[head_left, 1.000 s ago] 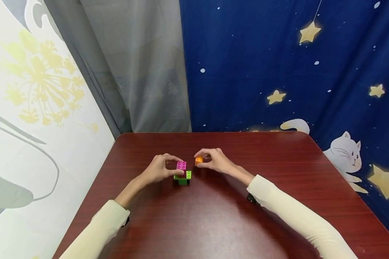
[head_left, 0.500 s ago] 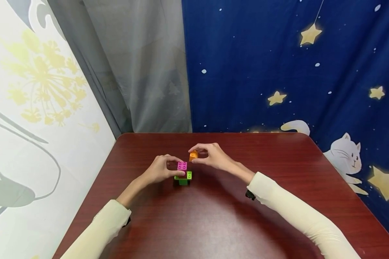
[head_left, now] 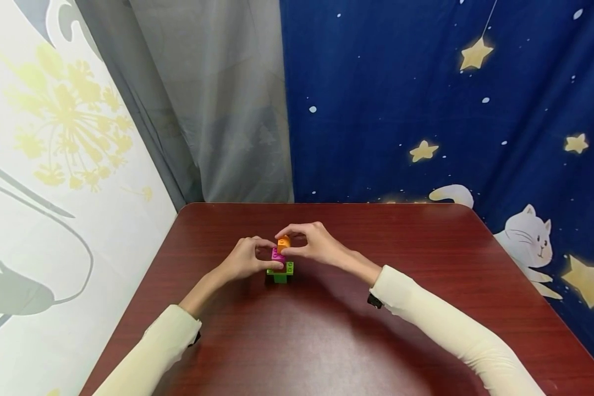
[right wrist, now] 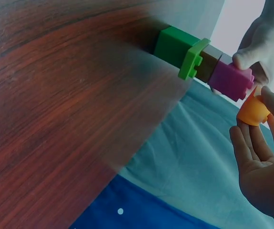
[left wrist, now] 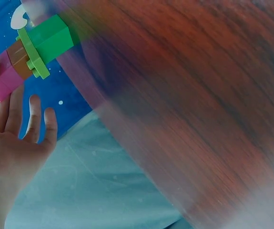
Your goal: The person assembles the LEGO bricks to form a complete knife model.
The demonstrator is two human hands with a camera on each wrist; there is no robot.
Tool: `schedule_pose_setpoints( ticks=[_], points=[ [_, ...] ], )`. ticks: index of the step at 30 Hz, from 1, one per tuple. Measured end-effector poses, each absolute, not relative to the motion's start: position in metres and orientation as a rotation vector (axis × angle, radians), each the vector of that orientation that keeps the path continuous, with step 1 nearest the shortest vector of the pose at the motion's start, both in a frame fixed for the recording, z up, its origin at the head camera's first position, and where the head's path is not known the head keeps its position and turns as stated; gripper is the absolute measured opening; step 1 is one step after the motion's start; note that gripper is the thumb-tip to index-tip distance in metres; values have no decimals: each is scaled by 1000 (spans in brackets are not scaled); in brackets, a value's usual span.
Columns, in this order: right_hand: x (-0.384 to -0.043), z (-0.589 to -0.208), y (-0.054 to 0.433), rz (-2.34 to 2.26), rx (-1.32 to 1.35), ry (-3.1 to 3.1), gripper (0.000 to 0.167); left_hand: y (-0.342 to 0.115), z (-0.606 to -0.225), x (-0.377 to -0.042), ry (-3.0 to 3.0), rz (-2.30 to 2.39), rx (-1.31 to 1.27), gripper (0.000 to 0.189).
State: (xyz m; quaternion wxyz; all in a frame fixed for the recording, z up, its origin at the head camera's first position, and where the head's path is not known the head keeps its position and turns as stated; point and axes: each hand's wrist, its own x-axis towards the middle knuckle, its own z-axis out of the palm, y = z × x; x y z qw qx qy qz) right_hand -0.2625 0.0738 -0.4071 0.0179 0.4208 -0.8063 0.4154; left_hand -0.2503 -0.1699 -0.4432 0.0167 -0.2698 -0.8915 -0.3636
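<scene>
A stack of toy building bricks stands on the table: a green brick point(right wrist: 174, 46) at the bottom, then a lime green plate point(right wrist: 192, 61), a brown brick point(right wrist: 207, 63) and a pink brick point(right wrist: 228, 80) with studs on top. My left hand point(head_left: 242, 258) holds the pink brick between thumb and fingers, its other fingers spread apart in the left wrist view. Pinched between thumb and fingers of my right hand point(head_left: 319, 242) is an orange brick point(right wrist: 254, 110) with a rounded side. It sits right over the pink brick's studs; in the right wrist view it looks slightly tilted.
The dark red wooden table point(head_left: 336, 341) extends around the stack. Behind it hang a grey curtain point(head_left: 237, 110) and a blue curtain point(head_left: 376, 110) with stars. A white patterned wall or cloth point(head_left: 79, 231) borders the left side.
My right hand has carried the orange brick leftward, from beside the stack to above the pink brick. My left hand has stayed on the pink brick.
</scene>
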Motion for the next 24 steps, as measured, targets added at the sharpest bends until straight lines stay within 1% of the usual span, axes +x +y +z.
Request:
schedule_pose_setpoints(
  ticks=[4, 10, 15, 24],
  points=[
    [-262, -410, 71, 1233, 1335, -2501, 32, -170, -444, -252, -2787, -1123, -839, 52],
    [-261, -414, 67, 1213, 1357, -2483, 32, -170, -444, -252, -2799, -1111, -829, 50],
    [-259, -416, 64, 1191, 1343, -2493, 32, -171, -445, -251, -2784, -1096, -834, 54],
    [-257, -422, 61, 1300, 1296, -2454, 33, -172, -444, -252, -2766, -1095, -853, 53]
  ],
)
